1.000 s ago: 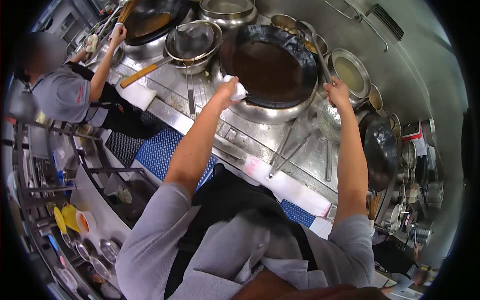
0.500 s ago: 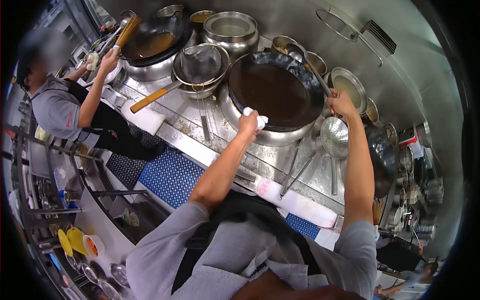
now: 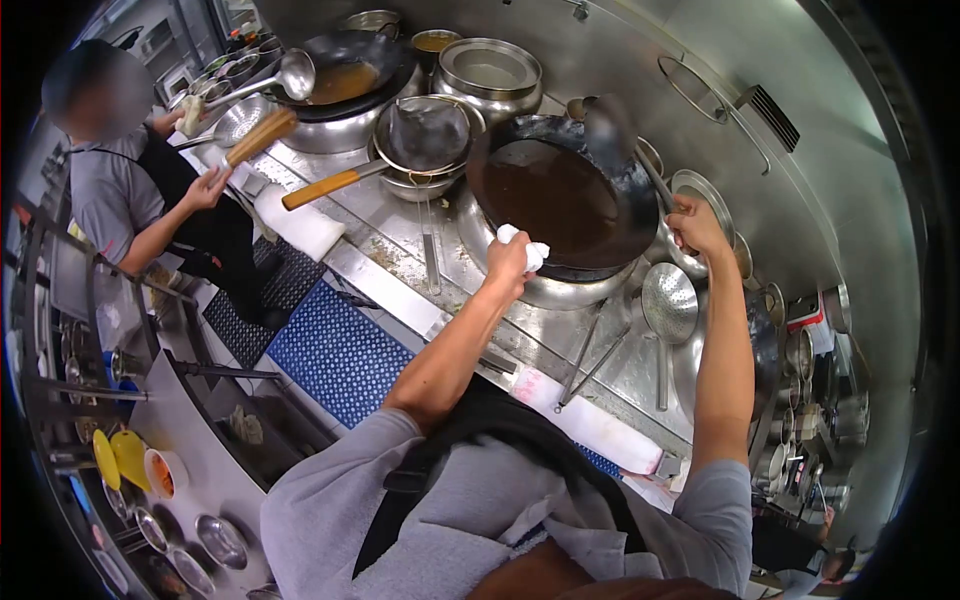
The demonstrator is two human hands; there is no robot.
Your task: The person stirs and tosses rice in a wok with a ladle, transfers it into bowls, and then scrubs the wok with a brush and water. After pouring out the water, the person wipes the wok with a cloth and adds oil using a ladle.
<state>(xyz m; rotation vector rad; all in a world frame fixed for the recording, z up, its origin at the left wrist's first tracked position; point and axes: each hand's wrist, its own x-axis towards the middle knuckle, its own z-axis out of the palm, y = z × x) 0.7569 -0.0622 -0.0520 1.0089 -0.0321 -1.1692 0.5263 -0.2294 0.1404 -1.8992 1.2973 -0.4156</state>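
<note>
A black wok (image 3: 640,212) holds dark brown liquid (image 3: 555,195) and sits tilted on a round steel burner stand (image 3: 545,292). My left hand (image 3: 507,262) is closed on a folded white cloth (image 3: 537,254) pressed at the wok's near rim. Whatever part of the wok lies under the cloth is hidden. In my right hand (image 3: 697,226) is the handle of a ladle (image 3: 608,130), fingers wrapped round it. The ladle's bowl, smeared by motion, is over the wok's far right side.
A wooden-handled strainer (image 3: 430,135) rests on a pot left of the wok. To the right lie a perforated skimmer (image 3: 668,300) and tongs (image 3: 590,365). A co-worker (image 3: 150,190) stands left with a bamboo brush (image 3: 262,136) and another ladle (image 3: 297,75) near a second wok (image 3: 395,80).
The wok has tipped, its far side higher, and the ladle bowl has moved over its far right edge. The co-worker's brush has dropped lower. The whole view has shifted slightly.
</note>
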